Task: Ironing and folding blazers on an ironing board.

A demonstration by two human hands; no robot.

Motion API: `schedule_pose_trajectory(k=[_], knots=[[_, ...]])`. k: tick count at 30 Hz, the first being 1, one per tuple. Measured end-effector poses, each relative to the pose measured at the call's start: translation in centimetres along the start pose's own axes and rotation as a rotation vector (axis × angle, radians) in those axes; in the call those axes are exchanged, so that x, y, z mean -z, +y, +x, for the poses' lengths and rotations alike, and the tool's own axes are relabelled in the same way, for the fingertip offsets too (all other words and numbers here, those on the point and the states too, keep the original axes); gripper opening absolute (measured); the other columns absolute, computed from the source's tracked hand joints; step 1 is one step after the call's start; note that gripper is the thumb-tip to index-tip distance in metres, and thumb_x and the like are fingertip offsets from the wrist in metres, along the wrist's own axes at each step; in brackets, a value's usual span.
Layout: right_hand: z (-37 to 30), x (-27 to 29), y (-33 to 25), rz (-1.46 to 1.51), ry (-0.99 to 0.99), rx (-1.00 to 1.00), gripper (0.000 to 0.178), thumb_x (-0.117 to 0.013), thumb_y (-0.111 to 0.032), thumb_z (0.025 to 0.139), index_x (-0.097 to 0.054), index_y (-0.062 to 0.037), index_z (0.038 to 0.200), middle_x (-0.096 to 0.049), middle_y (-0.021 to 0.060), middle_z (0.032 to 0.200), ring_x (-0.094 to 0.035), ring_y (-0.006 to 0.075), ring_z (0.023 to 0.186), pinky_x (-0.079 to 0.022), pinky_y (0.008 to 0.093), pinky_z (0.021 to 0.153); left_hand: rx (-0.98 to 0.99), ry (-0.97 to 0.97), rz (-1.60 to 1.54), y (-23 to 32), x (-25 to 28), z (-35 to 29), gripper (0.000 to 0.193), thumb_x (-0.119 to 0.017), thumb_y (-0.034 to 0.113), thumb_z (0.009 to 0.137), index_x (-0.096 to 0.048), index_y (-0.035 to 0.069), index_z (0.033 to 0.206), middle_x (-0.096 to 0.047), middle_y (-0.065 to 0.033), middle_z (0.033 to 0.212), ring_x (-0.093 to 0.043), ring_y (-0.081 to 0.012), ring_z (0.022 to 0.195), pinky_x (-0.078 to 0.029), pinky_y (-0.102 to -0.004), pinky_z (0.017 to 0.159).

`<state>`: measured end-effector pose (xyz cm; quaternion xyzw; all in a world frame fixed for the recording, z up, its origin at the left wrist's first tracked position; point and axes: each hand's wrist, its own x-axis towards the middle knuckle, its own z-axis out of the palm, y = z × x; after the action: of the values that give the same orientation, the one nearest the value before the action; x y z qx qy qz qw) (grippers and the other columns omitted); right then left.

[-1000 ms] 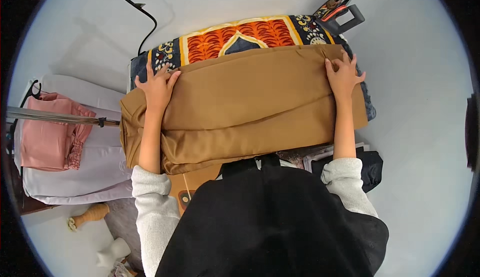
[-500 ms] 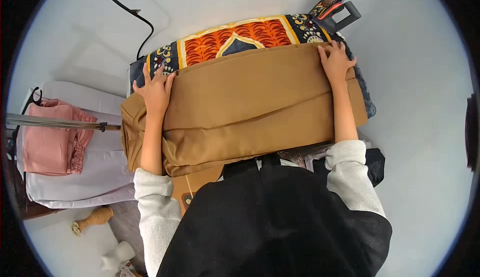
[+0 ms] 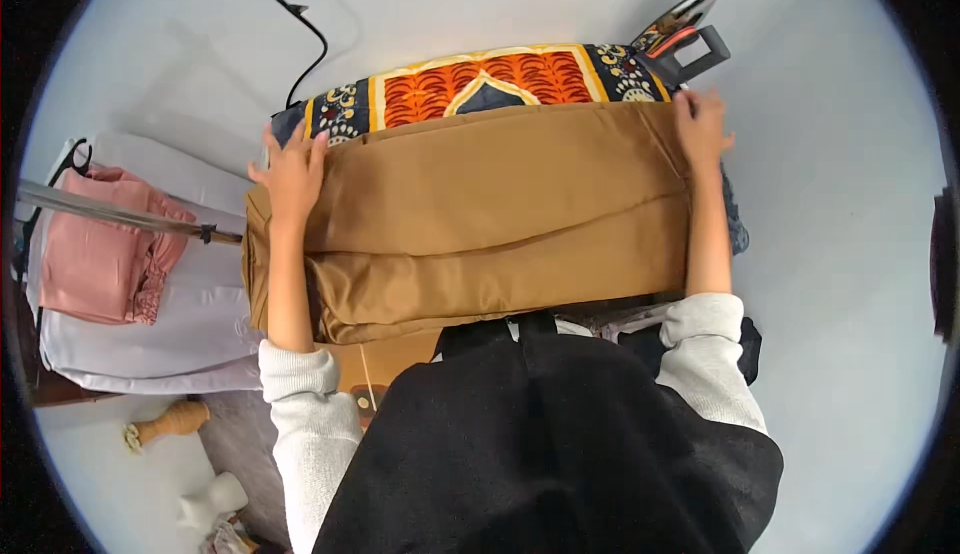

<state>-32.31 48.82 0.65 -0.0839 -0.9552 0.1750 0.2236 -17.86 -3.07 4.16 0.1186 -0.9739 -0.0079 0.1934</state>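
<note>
A smooth brown cloth (image 3: 500, 184), folded in layers, lies lengthwise over a padded, patterned cover (image 3: 490, 84). Its left end is bunched and wrinkled, and a long crease crosses the middle. My left hand (image 3: 294, 179) rests on the cloth's left part with the fingers spread. At the far right corner my right hand (image 3: 703, 134) touches the cloth, fingers apart and bent at the edge; their tips are partly hidden. A slanting fold in the cloth runs close to that hand. Behind it, an iron (image 3: 690, 44) with a dark handle stands tipped up.
A black cord (image 3: 310, 29) hangs at the back left. On the left, a metal rail (image 3: 120, 216) reaches toward the cloth, beside a folded pink garment (image 3: 95, 254) and pale lilac clothing (image 3: 190, 324). A woven vase (image 3: 175, 422) stands lower left. Walls enclose the back and right.
Both hands have moved outward, the left one slightly left and the right one to the right along the cloth's edge. The right part of the cloth is drawn rightward. The whole view has shifted a little.
</note>
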Motion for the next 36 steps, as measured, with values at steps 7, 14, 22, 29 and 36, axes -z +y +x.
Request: schedule_pose_trajectory(k=[7,14,22,29,36], knots=[[11.6,-4.2,9.4,0.406,0.24,-0.104,0.086,-0.076,-0.052,0.062,-0.048,0.0051,0.121,-0.033,0.0348,0.132,-0.033,0.0393,0.125,-0.028,0.0438,0.103,0.142,-0.048,-0.014,-1.1,4.2,-3.2,0.036,-0.052,0.048,0.085,-0.07,0.017,0.095,-0.044,-0.0065,0.136,-0.017,-0.0363,0.135,-0.009,-0.0713,0.095],[12.0,-9.7,4.6,0.591,0.481,-0.233,0.048,-0.075,-0.023,0.067,-0.056,0.0045,0.101,-0.063,0.0171,0.095,-0.062,0.0311,0.082,-0.048,0.0397,0.076,0.198,-0.027,-0.082,-1.7,3.1,-6.8,0.033,-0.056,0.046,0.083,-0.068,0.02,0.099,-0.042,-0.0077,0.138,-0.016,-0.0381,0.135,-0.009,-0.0713,0.094],[10.2,-4.1,0.7,0.628,0.716,0.257,0.02,-0.063,-0.002,0.066,-0.057,0.0044,0.085,-0.045,0.02,0.132,-0.043,0.0342,0.12,-0.038,0.0385,0.093,0.215,0.02,-0.073,-3.0,1.7,-6.8,0.028,-0.06,0.045,0.081,-0.067,0.021,0.092,-0.043,-0.0068,0.137,-0.016,-0.0393,0.134,-0.013,-0.0717,0.091],[6.9,7.7,-5.0,0.362,0.422,0.769,0.026,-0.056,0.004,0.059,-0.06,-0.0019,0.084,-0.043,0.0089,0.137,-0.039,0.0342,0.126,-0.038,0.037,0.098,0.185,-0.034,-0.023,-3.5,1.9,-5.5,0.032,-0.056,0.047,0.083,-0.067,0.019,0.093,-0.042,-0.005,0.138,-0.016,-0.0399,0.134,-0.014,-0.0718,0.092],[-3.4,8.3,-13.7,0.188,0.101,0.939,0.033,-0.06,0.003,0.051,-0.062,-0.0053,0.082,-0.044,0.0025,0.136,-0.036,0.0347,0.127,-0.036,0.0502,0.09,0.077,-0.029,0.005,0.6,2.8,-5.0,0.04,-0.057,0.053,0.079,-0.068,0.015,0.087,-0.043,-0.0087,0.137,-0.018,-0.0403,0.133,-0.011,-0.0718,0.092]])
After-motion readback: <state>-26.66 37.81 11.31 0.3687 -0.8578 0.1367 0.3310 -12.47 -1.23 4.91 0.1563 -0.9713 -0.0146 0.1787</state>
